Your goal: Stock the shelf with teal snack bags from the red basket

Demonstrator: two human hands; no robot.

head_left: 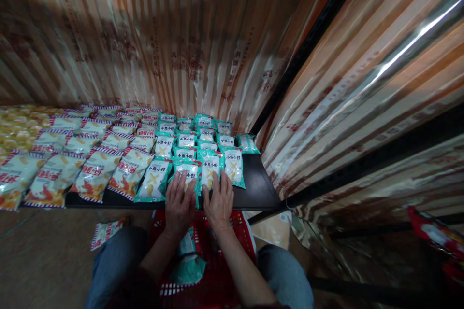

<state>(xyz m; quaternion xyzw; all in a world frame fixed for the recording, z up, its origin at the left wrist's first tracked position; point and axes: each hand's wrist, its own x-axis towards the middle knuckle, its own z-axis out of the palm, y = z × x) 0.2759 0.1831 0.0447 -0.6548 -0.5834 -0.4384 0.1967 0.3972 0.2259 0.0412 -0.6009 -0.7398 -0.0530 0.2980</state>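
Teal-and-white snack bags stand in rows at the right end of a dark shelf. My left hand lies against the lower front of one front-row snack bag, its fingers stretched over the printed face. Beside it, my right hand rests its extended fingers on the neighbouring snack bag, thumb held apart. Another teal bag leans left of my hands, and one more sits to the right. Below my forearms, a red plastic basket holds several teal bags.
White, red and orange snack bags fill the shelf leftward, with yellow packets beyond. The bare black shelf corner meets dark metal posts. Striped plastic sheeting hangs behind. A fallen bag lies on the floor.
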